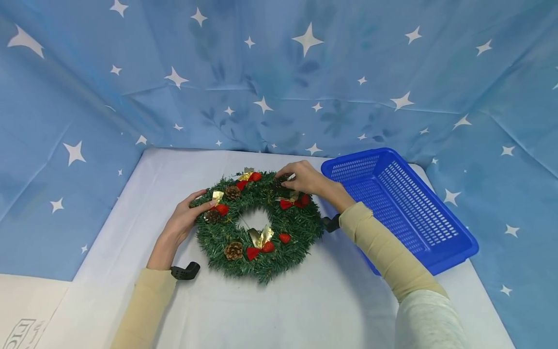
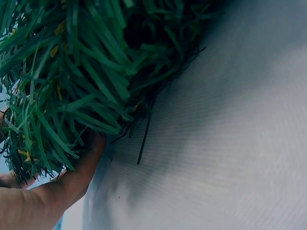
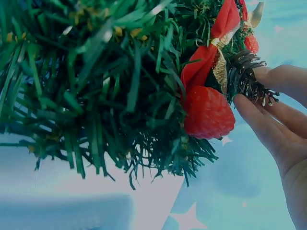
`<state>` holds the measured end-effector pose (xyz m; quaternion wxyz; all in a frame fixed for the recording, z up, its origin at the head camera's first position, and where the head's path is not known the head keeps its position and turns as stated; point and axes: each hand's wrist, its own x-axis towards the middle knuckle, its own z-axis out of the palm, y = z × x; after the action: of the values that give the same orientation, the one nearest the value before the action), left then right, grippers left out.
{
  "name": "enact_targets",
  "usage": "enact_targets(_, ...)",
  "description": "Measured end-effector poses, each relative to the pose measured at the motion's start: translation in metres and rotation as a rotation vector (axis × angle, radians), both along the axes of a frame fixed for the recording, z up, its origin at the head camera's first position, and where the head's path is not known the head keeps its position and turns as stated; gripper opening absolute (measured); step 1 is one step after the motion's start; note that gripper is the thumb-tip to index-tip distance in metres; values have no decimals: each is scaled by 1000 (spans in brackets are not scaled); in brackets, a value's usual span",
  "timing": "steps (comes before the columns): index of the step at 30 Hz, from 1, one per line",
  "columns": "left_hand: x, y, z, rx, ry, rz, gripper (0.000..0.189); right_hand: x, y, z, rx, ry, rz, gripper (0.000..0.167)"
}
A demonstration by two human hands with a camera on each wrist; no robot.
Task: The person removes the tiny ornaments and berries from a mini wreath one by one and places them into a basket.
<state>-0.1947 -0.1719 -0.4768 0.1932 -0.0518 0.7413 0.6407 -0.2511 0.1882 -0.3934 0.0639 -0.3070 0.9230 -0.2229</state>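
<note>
A green Christmas wreath (image 1: 303,241) lies on the white-covered table, trimmed with pine cones, red bows, red berries and gold leaves. At its left edge my left hand (image 1: 180,219) grips the rim, thumb on top; the left wrist view shows a finger (image 2: 86,165) tucked under the green needles. My right hand (image 1: 308,180) reaches to the upper right of the ring and pinches a brown pine cone (image 3: 247,79) between thumb and fingers. Close beside that cone sit a red bow (image 3: 204,60) and a red berry (image 3: 209,114). The cone's base is hidden among the needles.
A blue plastic basket (image 1: 429,194) with slotted walls stands at the right, partly behind my right forearm. Blue cloth with white stars (image 1: 279,58) hangs around the back and sides of the table (image 1: 261,315).
</note>
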Motion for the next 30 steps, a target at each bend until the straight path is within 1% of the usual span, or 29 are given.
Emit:
enact_targets(9, 0, 1, 0, -2, -5, 1, 83, 1, 5, 7, 6, 23, -6, 29)
enact_targets(15, 2, 1, 3, -1, -2, -1, 84, 2, 12, 13, 17, 48, -4, 28)
enact_targets(24, 4, 2, 5, 8, -1, -1, 83, 3, 22, 20, 18, 15, -25, 31)
enact_targets(30, 2, 1, 3, 8, -8, -3, 82, 1, 30, 24, 26, 41, -15, 30)
